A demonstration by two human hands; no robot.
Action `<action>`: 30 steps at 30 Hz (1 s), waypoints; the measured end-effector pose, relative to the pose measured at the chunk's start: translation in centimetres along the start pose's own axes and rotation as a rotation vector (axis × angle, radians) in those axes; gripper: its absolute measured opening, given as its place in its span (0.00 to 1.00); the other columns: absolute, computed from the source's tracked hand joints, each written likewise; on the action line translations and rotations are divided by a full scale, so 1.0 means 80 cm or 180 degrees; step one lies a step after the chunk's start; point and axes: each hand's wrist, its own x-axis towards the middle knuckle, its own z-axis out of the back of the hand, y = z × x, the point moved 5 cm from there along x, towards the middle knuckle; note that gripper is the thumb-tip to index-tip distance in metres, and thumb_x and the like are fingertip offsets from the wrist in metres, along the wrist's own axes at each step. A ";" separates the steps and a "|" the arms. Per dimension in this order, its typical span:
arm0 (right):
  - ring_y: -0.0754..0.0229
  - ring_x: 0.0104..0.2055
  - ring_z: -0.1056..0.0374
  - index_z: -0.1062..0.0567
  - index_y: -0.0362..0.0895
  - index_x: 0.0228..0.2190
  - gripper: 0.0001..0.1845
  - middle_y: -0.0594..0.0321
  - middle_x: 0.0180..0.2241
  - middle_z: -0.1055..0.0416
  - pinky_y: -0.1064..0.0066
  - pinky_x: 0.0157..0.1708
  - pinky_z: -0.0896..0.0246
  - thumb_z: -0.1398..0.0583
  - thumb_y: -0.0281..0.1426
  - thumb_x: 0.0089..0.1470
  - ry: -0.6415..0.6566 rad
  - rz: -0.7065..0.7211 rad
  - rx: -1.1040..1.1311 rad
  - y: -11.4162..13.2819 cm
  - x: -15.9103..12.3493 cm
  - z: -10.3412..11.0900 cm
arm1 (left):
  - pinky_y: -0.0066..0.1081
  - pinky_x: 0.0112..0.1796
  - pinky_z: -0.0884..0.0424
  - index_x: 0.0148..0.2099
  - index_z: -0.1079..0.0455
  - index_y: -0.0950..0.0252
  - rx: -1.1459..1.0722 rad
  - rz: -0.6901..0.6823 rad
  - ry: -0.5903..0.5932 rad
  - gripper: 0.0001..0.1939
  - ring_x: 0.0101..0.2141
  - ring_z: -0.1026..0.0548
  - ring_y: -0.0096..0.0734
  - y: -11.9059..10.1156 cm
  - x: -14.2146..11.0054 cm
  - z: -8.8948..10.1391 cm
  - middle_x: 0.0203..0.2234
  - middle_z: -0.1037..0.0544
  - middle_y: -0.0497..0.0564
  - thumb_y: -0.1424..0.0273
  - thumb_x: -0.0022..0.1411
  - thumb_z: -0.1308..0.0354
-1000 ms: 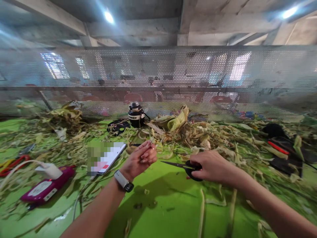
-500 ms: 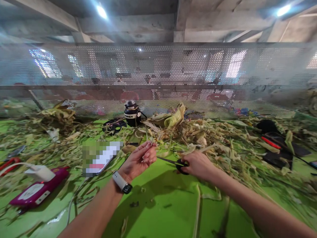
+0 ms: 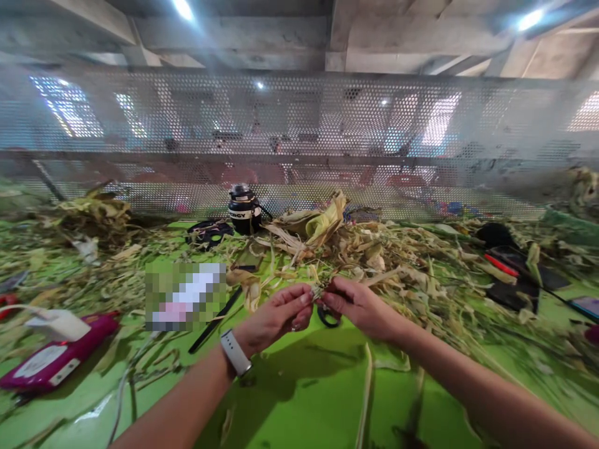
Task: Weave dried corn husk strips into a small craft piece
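Observation:
My left hand (image 3: 287,308), with a pale-banded watch (image 3: 235,352) on its wrist, pinches a small pale piece of plant fibre (image 3: 318,290), which looks like knotted or braided corn husk. On the other side, the thumb and fingers of my right hand (image 3: 362,305) are closed on the same piece. Just below the right fingers shows a black handle loop of the scissors (image 3: 329,317); their blades are hidden, and I cannot tell whether they hang from a finger or rest on the table. Dry corn husks (image 3: 322,227) are heaped just beyond both hands.
Husk scraps litter the green table (image 3: 299,399). At left lie a magenta power strip (image 3: 84,358) with a white charger (image 3: 58,323) and a blurred-out phone (image 3: 187,298). A black bottle (image 3: 244,212) stands before the perforated metal screen (image 3: 290,137). Dark items with a red strip (image 3: 501,265) lie right.
My right hand has moved left to meet my left hand and now pinches the fibre piece too. The scissors, earlier held out with blades showing, are mostly hidden. The view has shifted slightly.

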 end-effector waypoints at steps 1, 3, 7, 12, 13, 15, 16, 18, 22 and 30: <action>0.66 0.25 0.43 0.36 0.43 0.25 0.21 0.68 0.22 0.40 0.76 0.24 0.45 0.47 0.48 0.55 -0.0018 0.0044 0.0011 -0.001 0.000 -0.001 | 0.24 0.21 0.54 0.31 0.35 0.67 -0.0043 -0.0019 -0.0020 0.11 0.16 0.47 0.17 0.000 0.000 -0.001 0.14 0.41 0.40 0.66 0.54 0.38; 0.66 0.25 0.41 0.34 0.42 0.27 0.21 0.67 0.23 0.38 0.75 0.25 0.44 0.46 0.48 0.54 0.0021 0.0068 0.0213 -0.003 0.002 -0.002 | 0.24 0.21 0.52 0.32 0.35 0.66 -0.0208 -0.0111 -0.0078 0.10 0.16 0.47 0.16 -0.001 -0.001 -0.001 0.14 0.41 0.40 0.66 0.54 0.38; 0.66 0.24 0.40 0.30 0.42 0.29 0.19 0.66 0.24 0.35 0.75 0.25 0.44 0.46 0.45 0.55 0.0041 0.0056 0.0352 -0.003 0.002 0.000 | 0.23 0.22 0.51 0.30 0.34 0.67 -0.0452 -0.0223 -0.0155 0.08 0.16 0.47 0.15 0.000 0.000 -0.001 0.14 0.41 0.40 0.69 0.56 0.40; 0.68 0.23 0.41 0.30 0.41 0.28 0.16 0.67 0.23 0.35 0.76 0.23 0.45 0.45 0.42 0.55 -0.0093 -0.0021 0.0357 -0.004 0.002 0.001 | 0.21 0.22 0.50 0.31 0.33 0.68 -0.0543 -0.0225 -0.0278 0.07 0.16 0.46 0.15 0.003 0.003 0.002 0.15 0.39 0.41 0.70 0.55 0.39; 0.68 0.23 0.40 0.30 0.41 0.28 0.16 0.66 0.23 0.34 0.76 0.23 0.44 0.45 0.42 0.55 -0.0061 -0.0120 0.0461 -0.007 0.003 0.000 | 0.21 0.22 0.49 0.31 0.33 0.68 -0.0525 -0.0225 -0.0310 0.07 0.17 0.45 0.15 0.002 0.003 0.003 0.15 0.39 0.41 0.71 0.55 0.39; 0.67 0.23 0.39 0.31 0.40 0.27 0.17 0.65 0.23 0.32 0.75 0.24 0.43 0.44 0.43 0.53 -0.0064 -0.0332 0.0615 -0.014 0.005 0.001 | 0.20 0.22 0.48 0.31 0.32 0.68 -0.0482 -0.0267 -0.0388 0.06 0.17 0.44 0.15 -0.001 0.003 0.007 0.15 0.38 0.42 0.71 0.55 0.39; 0.67 0.23 0.38 0.31 0.40 0.27 0.17 0.65 0.23 0.31 0.75 0.24 0.42 0.43 0.43 0.52 -0.0090 -0.0423 0.0645 -0.017 0.005 0.004 | 0.20 0.22 0.47 0.31 0.32 0.68 -0.0476 -0.0311 -0.0440 0.05 0.17 0.44 0.15 -0.004 0.003 0.009 0.15 0.38 0.42 0.72 0.55 0.38; 0.67 0.23 0.37 0.30 0.40 0.28 0.17 0.65 0.23 0.30 0.74 0.25 0.41 0.43 0.43 0.52 -0.0196 -0.0517 0.0617 -0.020 0.007 0.012 | 0.20 0.22 0.46 0.31 0.31 0.68 -0.0498 -0.0411 -0.0542 0.04 0.17 0.44 0.15 -0.010 0.003 0.014 0.16 0.37 0.42 0.73 0.54 0.38; 0.66 0.24 0.36 0.28 0.39 0.31 0.14 0.65 0.23 0.31 0.74 0.26 0.41 0.44 0.38 0.53 -0.0071 -0.0514 -0.0020 -0.015 0.005 0.034 | 0.18 0.21 0.46 0.31 0.30 0.69 -0.0514 -0.0584 -0.0735 0.04 0.18 0.43 0.14 -0.018 0.004 0.023 0.18 0.35 0.44 0.74 0.53 0.38; 0.62 0.27 0.36 0.26 0.42 0.23 0.13 0.63 0.24 0.29 0.73 0.27 0.48 0.42 0.37 0.54 0.0323 -0.0053 -0.2523 -0.008 -0.004 0.048 | 0.18 0.20 0.45 0.32 0.30 0.71 -0.0569 -0.0801 -0.1043 0.04 0.17 0.44 0.15 -0.028 0.004 0.036 0.16 0.40 0.42 0.74 0.57 0.42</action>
